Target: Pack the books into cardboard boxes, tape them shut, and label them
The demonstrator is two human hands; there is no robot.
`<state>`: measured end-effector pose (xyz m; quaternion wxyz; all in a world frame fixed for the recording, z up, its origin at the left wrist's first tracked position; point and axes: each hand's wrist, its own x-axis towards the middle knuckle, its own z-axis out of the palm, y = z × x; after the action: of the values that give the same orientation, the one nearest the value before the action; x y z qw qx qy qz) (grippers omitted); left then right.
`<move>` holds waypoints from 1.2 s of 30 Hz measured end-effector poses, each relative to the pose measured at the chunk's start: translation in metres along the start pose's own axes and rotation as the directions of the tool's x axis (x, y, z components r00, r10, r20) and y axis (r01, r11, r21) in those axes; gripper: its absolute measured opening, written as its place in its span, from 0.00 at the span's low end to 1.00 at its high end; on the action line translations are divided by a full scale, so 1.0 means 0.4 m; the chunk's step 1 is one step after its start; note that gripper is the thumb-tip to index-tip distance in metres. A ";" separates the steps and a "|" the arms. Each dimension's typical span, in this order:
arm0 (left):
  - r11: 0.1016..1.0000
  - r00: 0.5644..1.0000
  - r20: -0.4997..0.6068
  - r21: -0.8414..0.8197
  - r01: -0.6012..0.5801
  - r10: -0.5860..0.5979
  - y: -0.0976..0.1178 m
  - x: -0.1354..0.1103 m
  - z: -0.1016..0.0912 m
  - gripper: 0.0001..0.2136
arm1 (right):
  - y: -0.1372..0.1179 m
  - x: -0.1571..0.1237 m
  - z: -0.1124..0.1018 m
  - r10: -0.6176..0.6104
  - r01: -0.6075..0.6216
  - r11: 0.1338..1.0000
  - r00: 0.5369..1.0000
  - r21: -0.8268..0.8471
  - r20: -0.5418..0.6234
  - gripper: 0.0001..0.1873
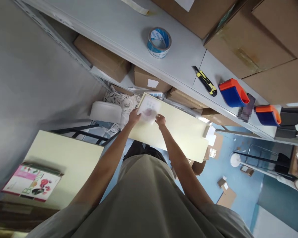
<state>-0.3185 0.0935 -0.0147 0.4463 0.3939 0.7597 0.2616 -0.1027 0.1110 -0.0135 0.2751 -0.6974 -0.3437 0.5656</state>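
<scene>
a small blurred packet (149, 111) is held over the pale table (183, 132), at its eleven o'clock corner. left hand (134, 116) fingers pinch its nine o'clock edge; right hand (161, 120) fingers pinch its four o'clock corner. a tape roll (159, 42) lies at twelve o'clock.

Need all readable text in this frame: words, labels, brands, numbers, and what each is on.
"B": large green first letter on the pink booklet; the rest of the word is blurred.
Tape roll: blue print, too small to read.
Packet held by the left hand and right hand: motion-blurred, unreadable.
White label on a carton: nothing legible.
</scene>
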 end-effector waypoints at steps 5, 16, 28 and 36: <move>0.979 0.994 -0.097 -0.202 0.033 -0.053 -0.062 -0.183 -0.042 0.23 | 0.024 -0.149 -0.050 0.010 -0.013 1.000 0.997 0.029 0.078 0.20; 0.852 0.891 -0.408 -0.521 -0.050 -0.197 -0.201 -0.839 -0.027 0.20 | 0.164 -0.503 -0.025 0.026 0.006 0.999 0.775 -0.048 0.631 0.32; 0.746 0.628 -0.672 -0.632 -0.210 -0.393 -0.402 -1.190 -0.160 0.18 | 0.255 -0.880 0.159 0.080 0.222 0.954 0.461 -0.202 0.884 0.26; 0.572 0.410 -0.684 -0.730 -0.374 -0.604 -0.776 -1.516 -0.336 0.21 | 0.481 -1.225 0.434 0.141 0.380 0.899 0.216 -0.216 0.966 0.27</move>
<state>-0.3740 -0.5889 0.1013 0.1075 -0.1276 0.6887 0.7055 -0.3010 -0.3952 0.0955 -0.1081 -0.2027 -0.6030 0.7639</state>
